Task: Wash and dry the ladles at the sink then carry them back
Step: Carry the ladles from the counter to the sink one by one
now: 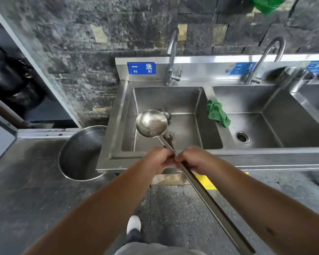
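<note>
Both hands clamped on ladle handles at the sink's front edge: left hand, right hand. Upper ladle bowl above the left basin, second ladle beneath. Apparently pre-wash; next, under the faucet.

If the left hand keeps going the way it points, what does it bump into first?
The left hand grips the ladle handle and points forward over the sink. Pushed straight on, it would probably cross the front rim and go into the left basin; a second ladle lies there. Depth is hard to judge.
</note>
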The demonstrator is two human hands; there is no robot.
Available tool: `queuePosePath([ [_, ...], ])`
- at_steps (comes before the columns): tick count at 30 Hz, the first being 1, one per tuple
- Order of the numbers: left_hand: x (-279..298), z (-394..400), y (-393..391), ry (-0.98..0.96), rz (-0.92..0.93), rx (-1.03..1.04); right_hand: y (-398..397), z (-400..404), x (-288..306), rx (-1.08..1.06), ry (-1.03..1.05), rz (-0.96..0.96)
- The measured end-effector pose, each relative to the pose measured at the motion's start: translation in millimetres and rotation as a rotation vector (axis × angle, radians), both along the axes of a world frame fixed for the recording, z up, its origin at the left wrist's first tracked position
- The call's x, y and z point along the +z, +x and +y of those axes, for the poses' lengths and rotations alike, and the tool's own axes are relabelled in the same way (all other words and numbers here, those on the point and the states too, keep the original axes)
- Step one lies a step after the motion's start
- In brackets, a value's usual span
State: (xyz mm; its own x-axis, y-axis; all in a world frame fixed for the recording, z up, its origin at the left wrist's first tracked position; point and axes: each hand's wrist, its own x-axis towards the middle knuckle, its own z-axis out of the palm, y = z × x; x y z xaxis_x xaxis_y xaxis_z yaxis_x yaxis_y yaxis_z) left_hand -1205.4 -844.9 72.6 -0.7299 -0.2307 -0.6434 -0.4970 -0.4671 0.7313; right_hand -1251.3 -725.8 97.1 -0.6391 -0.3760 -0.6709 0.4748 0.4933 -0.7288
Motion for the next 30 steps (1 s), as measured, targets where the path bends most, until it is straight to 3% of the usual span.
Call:
queuePosePath([
  [10, -37, -94, -115, -0.041, -0.088, -0.061, -84, -97, -25, -0.189, 0.046, -0.047],
  [17, -53, -165, -194, -0.044, -0.142, -0.264, -147, -170, -47, -0.371, 0.064, -0.122],
  [22, -77, -198, -231, -0.115, -0.149, -0.409, -178, -204, -80, -0.428, 0.053, -0.161],
  [30, -149, -227, -278, -0.169, -0.230, -0.452, -225, -235, -166, -0.455, 0.095, -0.265],
])
